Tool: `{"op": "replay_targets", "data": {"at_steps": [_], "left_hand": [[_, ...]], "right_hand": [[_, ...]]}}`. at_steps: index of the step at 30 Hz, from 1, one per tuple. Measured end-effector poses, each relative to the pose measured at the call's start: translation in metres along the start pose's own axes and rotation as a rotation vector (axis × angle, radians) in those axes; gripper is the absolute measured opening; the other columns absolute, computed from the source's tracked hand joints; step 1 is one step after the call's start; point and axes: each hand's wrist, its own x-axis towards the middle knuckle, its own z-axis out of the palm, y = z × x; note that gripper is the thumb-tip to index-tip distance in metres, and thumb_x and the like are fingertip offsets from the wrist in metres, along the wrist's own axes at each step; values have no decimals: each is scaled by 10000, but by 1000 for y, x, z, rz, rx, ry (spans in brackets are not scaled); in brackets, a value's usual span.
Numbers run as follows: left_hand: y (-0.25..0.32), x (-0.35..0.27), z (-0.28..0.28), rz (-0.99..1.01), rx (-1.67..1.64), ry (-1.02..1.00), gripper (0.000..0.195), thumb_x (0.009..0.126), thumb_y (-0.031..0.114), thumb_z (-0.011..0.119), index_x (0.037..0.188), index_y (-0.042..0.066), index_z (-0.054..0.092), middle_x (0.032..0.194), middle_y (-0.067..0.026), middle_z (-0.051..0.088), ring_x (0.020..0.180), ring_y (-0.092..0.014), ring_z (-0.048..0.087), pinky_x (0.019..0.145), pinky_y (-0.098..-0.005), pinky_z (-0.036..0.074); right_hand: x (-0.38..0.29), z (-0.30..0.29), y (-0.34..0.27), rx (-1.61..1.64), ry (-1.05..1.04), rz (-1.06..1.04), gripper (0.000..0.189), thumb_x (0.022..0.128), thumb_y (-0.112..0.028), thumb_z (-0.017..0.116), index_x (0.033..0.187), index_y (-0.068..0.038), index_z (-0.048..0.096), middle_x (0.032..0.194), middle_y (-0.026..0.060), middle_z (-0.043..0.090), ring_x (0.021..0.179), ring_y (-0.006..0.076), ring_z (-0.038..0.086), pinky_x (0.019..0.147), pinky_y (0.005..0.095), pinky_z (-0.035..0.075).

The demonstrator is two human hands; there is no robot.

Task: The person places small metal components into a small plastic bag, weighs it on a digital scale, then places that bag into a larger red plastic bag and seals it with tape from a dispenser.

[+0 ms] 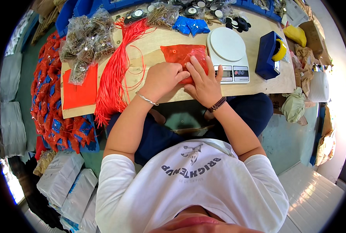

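A red translucent plastic bag [184,51] lies flat on the plywood table in front of me, with a small round fitting showing through near its upper left. At the bag's lower left, my left hand [164,77] has curled fingers against it; whether they pinch the plastic is hidden. Fingers spread, my right hand [204,83] rests across the bag's right part. Just right of the bag stands a white digital kitchen scale [227,43] with a bare round platform. My right fingertips come close to its display.
Red plastic strips [114,75] and red sheets [79,87] lie left. Clear bags of screws [88,38], blue packets [191,25] and black discs [240,24] sit toward the back. A blue tape dispenser [266,55] stands right. Filled red bags [49,96] are heaped beyond the left edge.
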Motion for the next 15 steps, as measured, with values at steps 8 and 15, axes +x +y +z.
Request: {"op": "replay_targets", "data": {"at_steps": [8,15], "left_hand": [[-19,-21,-22,0,-230,-113,304,768,356,686,720,64,614,697,-103,620,671,-279,610,599,-392,454],[-30,-22,-11,-35,-139,8,272,783,256,674,706,20,561,724,-115,566,677,-253,569,619,-369,439]], "right_hand": [[-32,-30,40,-188,9,38,500,761,-392,659,1234,-261,569,1462,-24,379,1371,310,251,1061,603,130],[-44,-97,170,30,380,387,303,795,-171,667,1078,-64,641,1195,145,549,1025,253,544,878,352,441]]}}
